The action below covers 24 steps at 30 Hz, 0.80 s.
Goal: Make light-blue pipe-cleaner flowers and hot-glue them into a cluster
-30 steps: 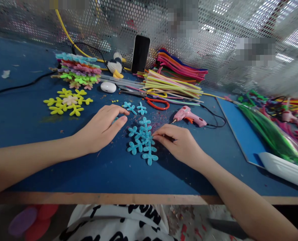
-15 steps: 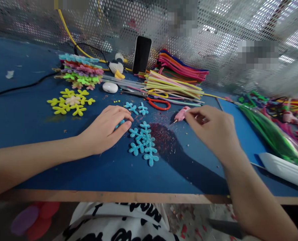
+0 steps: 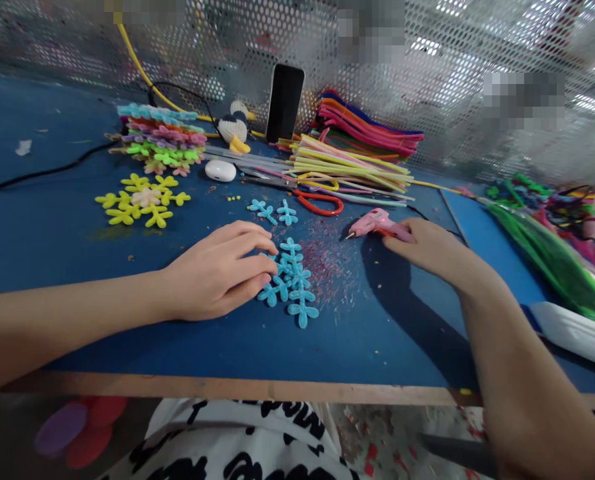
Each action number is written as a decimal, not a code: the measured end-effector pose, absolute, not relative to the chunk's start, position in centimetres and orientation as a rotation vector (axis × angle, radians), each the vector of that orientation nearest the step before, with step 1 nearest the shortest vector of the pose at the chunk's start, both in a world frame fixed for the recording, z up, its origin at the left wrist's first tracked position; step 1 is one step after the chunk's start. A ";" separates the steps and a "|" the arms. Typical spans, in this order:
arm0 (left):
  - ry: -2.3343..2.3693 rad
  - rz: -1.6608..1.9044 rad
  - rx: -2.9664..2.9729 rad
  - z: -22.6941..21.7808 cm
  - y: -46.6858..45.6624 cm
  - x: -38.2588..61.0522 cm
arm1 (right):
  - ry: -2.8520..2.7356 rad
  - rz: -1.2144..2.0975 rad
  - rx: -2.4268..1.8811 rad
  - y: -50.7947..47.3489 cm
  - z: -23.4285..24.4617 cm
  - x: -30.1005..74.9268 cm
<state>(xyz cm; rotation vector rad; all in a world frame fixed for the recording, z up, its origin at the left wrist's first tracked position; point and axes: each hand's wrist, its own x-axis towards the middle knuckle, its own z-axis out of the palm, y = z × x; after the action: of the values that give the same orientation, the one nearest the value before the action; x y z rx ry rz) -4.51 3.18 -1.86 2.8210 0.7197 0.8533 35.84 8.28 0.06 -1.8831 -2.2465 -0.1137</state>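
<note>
A pink hot glue gun lies with its metal tip pointing left, and my right hand is closed around its handle. My left hand rests on the table with fingers slightly curled and apart. Its fingertips reach the left side of a light-blue pipe-cleaner snowflake and hide part of it; I cannot tell how firmly they touch. Just beyond lie two loose blue pipe-cleaner branches, a left one and a right one.
A yellow snowflake lies left, before a stack of colourful ones. Red-handled scissors, a white case, pipe-cleaner bundles and a propped phone stand behind. Green packaged material is at right.
My right hand has moved slightly right and closed on the glue gun's handle, with the gun now turned more sideways. My left hand has shifted right and nearer, onto the snowflake's left edge.
</note>
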 end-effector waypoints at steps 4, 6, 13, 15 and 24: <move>0.696 0.729 2.837 -1.9 2.9 -4.5 | -2.090 -0.149 -1.935 7.3 0.7 33.7; 0.696 0.712 2.831 -2.0 2.9 -4.5 | -2.113 -0.135 -1.793 6.8 0.7 32.3; 0.739 0.623 2.861 -1.9 3.2 -4.6 | -2.332 -0.047 -1.539 5.0 0.0 27.9; 0.788 0.587 2.868 -1.9 3.3 -4.6 | -2.341 -0.077 -1.510 4.8 -0.4 27.4; 0.972 0.469 2.825 -2.3 3.6 -4.3 | -2.372 -0.061 -1.487 4.8 -0.9 27.5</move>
<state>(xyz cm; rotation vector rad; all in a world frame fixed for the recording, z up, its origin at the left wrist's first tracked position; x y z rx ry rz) -4.32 3.57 -2.26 2.8254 0.9717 0.4692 27.46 4.80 -0.94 -1.4871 -2.3719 -0.0613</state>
